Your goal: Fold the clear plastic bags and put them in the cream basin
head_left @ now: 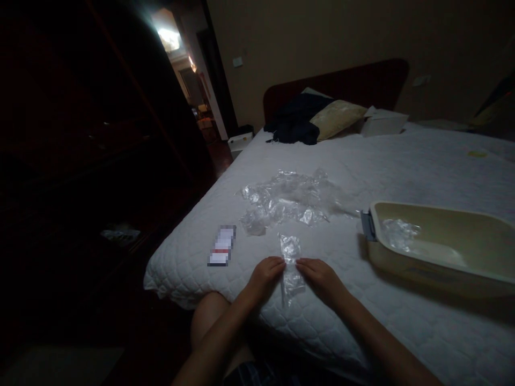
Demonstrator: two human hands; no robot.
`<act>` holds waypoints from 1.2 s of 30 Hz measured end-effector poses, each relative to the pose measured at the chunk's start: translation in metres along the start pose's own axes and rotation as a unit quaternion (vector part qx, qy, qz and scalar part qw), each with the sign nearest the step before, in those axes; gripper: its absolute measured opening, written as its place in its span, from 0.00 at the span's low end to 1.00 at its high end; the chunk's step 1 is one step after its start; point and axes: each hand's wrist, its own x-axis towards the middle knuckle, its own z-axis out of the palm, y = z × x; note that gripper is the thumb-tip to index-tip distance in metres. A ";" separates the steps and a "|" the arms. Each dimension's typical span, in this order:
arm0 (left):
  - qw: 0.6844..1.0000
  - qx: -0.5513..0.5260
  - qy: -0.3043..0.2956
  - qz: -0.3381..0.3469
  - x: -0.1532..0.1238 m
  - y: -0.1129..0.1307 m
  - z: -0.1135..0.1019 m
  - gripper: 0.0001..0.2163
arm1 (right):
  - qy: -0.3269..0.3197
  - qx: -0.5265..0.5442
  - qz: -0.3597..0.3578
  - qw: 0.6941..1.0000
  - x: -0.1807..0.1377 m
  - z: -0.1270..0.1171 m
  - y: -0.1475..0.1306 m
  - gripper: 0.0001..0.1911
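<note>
A clear plastic bag (292,280), narrowed to a long strip, lies near the front edge of the bed. My left hand (265,276) grips its left edge about midway along, fingers pressed together. On the opposite edge, my right hand (319,276) does the same, so the bag spans the small gap between my fingertips. Just beyond it, several crumpled clear plastic bags (287,201) are spread in a loose heap. To the right stands a cream plastic bin (426,271) with a grey latch, holding some crinkled clear plastic (400,234).
A blurred-out phone-like slab (222,245) lies left of my hands on the white quilted bed (193,252). Dark cloth (295,120), a beige pillow (340,119) and a white box (384,122) are by the headboard (341,79). The floor at left is dark.
</note>
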 end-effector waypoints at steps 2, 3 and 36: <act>0.996 -0.053 0.003 -0.070 0.001 0.005 0.000 0.10 | -0.006 0.053 0.054 0.997 0.002 -0.002 -0.001 0.13; 0.991 -0.078 0.006 -0.107 0.002 0.006 0.001 0.09 | -0.009 0.083 0.082 0.993 0.004 -0.003 -0.003 0.13; 0.922 -0.067 0.112 -0.364 0.028 0.021 0.027 0.07 | 0.068 0.122 0.276 0.951 0.025 0.008 -0.003 0.07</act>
